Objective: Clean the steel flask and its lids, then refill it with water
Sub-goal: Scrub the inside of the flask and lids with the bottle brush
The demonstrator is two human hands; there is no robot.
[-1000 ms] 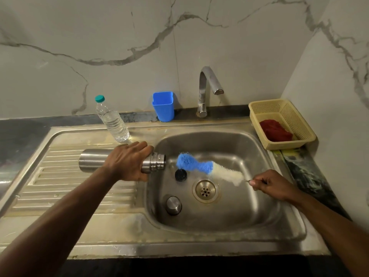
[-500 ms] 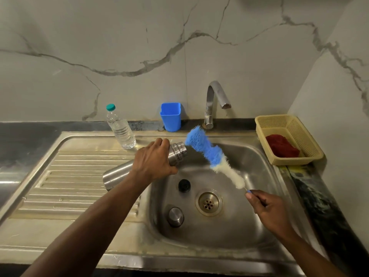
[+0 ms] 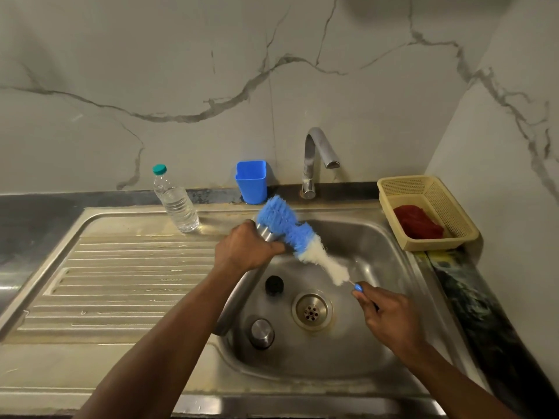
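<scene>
My left hand point(image 3: 246, 247) grips the steel flask point(image 3: 239, 300) near its neck, above the left rim of the sink. The flask slants, its open mouth up and away from me, its body mostly hidden under my forearm. My right hand point(image 3: 385, 316) pinches the thin handle of a blue and white bottle brush point(image 3: 292, 234). The brush's blue tip lies against the flask's mouth. A black inner lid point(image 3: 274, 285) and a steel outer lid point(image 3: 261, 333) lie in the sink basin point(image 3: 378, 258), left of the drain point(image 3: 312, 311).
A steel tap point(image 3: 314, 158) stands behind the basin, its spout dry. A blue cup point(image 3: 251, 181) and a plastic water bottle point(image 3: 177, 199) stand at the back. A yellow basket point(image 3: 450, 213) with a red cloth sits on the right. The ribbed draining board point(image 3: 127, 276) is on the left.
My left hand has swung the flask from lying flat to slanting mouth-up over the sink. My right hand has raised the brush and brought its blue tip to the flask's mouth.
</scene>
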